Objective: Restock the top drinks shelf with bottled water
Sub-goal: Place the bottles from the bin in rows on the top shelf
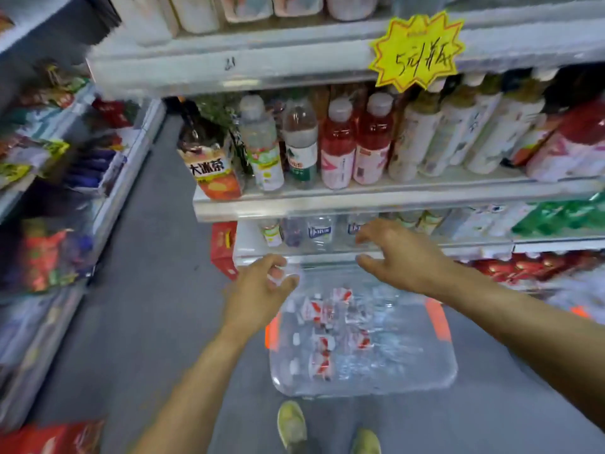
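Clear-film water pack (360,339): on the floor (157,290) before the drinks shelf (393,199). Its long axis runs from the shoes (292,424) toward the shelf. The bottles inside seem to lie sideways, caps to the left.
Left hand (258,290): fingers curled, pinching film at the pack's far left corner.
Right hand (402,257): fingers spread, loosely bent, holding nothing, over the pack's far edge.

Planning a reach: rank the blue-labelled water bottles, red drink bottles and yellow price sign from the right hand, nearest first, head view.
1. Blue-labelled water bottles, beside the right hand, low shelf.
2. Red drink bottles, shelf above.
3. Yellow price sign, highest, shelf edge.
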